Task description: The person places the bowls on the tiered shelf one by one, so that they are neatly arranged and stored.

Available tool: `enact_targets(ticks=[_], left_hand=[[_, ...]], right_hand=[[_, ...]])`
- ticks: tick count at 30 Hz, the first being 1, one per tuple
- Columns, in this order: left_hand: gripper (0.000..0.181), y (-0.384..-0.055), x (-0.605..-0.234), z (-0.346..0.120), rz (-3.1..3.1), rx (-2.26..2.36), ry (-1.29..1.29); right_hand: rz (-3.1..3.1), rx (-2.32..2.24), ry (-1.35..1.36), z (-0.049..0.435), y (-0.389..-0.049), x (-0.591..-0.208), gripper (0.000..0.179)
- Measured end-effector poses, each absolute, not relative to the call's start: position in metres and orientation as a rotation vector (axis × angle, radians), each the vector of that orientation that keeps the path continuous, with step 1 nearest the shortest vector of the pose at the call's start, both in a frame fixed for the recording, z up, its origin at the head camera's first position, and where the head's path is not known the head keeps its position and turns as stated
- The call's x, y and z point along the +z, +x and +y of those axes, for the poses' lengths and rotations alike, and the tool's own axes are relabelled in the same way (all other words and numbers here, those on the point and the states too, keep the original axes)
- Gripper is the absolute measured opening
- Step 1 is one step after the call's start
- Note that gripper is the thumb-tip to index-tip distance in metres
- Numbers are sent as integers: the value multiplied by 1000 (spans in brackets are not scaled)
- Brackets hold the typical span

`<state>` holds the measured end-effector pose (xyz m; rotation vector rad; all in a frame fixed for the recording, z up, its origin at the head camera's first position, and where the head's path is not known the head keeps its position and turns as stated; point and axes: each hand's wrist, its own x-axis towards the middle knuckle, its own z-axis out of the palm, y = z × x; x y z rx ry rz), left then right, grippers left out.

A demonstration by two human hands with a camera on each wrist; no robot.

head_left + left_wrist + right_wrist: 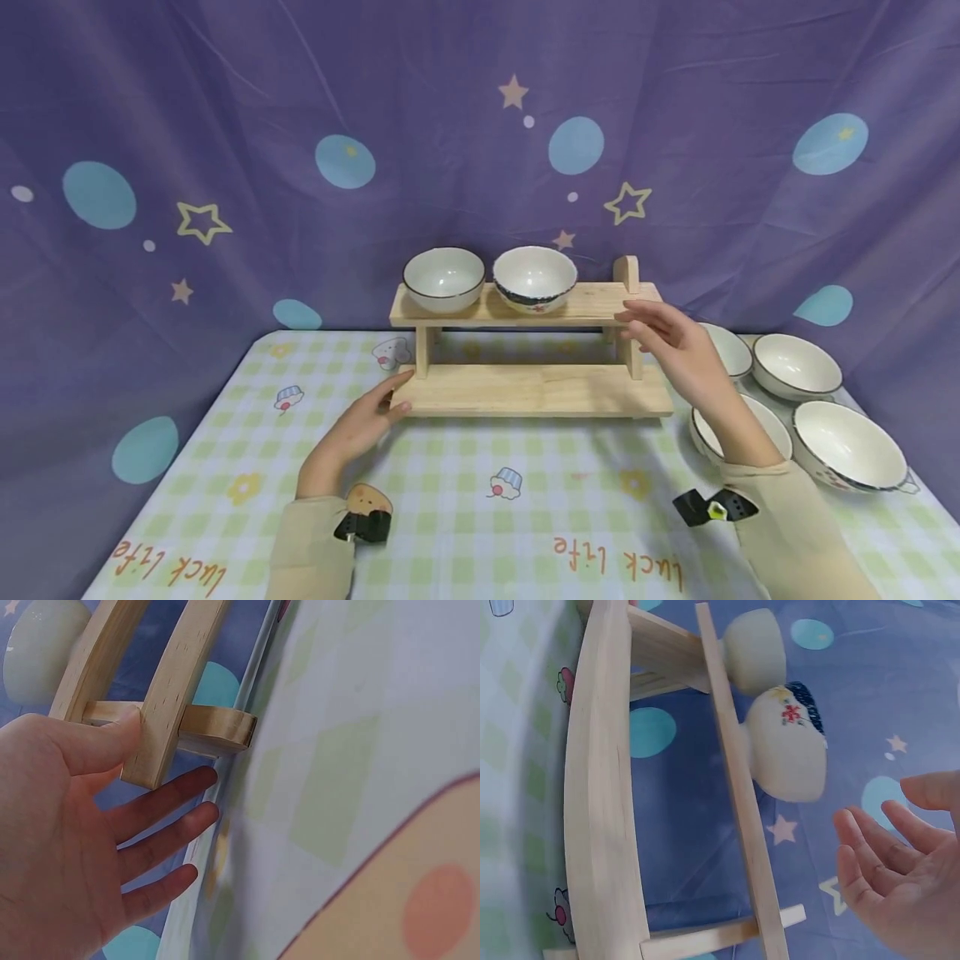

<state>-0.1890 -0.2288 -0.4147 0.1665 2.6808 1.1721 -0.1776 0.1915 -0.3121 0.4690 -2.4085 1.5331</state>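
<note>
A two-tier wooden shelf [525, 393] stands on the table. My left hand [365, 423] is at the left end of its lower board, thumb touching the wood and the other fingers extended, as the left wrist view shows. My right hand [684, 348] hovers by the right end of the upper board, fingers loosely bent and holding nothing. On the upper board sit a white bowl with a dark rim [444, 275] at the left and a flower-patterned bowl [534, 271] beside it. In the right wrist view the flower-patterned bowl [784, 754] is apart from my fingers.
Several more bowls stand to the right of the shelf, among them a dark-rimmed bowl [797, 367] and a wider patterned bowl [851, 446]. My right forearm partly covers another bowl [765, 417]. A checked cloth [465, 517] covers the table; a purple curtain [450, 100] hangs behind.
</note>
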Motion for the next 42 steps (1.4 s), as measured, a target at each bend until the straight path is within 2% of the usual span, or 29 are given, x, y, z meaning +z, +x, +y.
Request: enact_targets(ticks=[14,29,42], left_hand=[[61,-189,-415,-229,2673,1196,202],[60,-188,-413,-230,2646,1242,210],[61,-187,-416,-232,2637,1246,243]], right_hand=[[-2312,1626,300,248,-135,-336,31],[-2426,1438,180,312,-117,-354,30],[-2524,1191,66,337,-119,-376,25]])
